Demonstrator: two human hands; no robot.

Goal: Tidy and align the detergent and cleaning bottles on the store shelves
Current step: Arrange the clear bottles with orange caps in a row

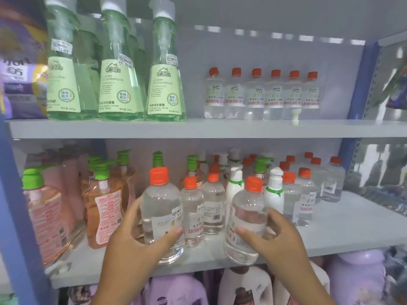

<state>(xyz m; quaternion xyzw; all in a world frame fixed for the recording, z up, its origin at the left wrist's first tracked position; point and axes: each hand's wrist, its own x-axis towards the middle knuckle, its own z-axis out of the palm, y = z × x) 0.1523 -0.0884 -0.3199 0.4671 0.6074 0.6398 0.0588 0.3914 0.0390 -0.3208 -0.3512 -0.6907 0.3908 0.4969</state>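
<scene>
On the left of the middle shelf (352,227), orange pump bottles (103,208) with green tops are stood. Next to them, a clear bottle (161,214) with an orange cap is held by the left hand (134,243); its fingers (174,232) are curled round the bottle near the shelf's front edge. Just to the right, a second clear bottle (246,225) is gripped by the right hand (277,238), tilted a little. More clear bottles (211,208) are stood behind. Green bottles (165,75) are seen on the top shelf (220,128).
</scene>
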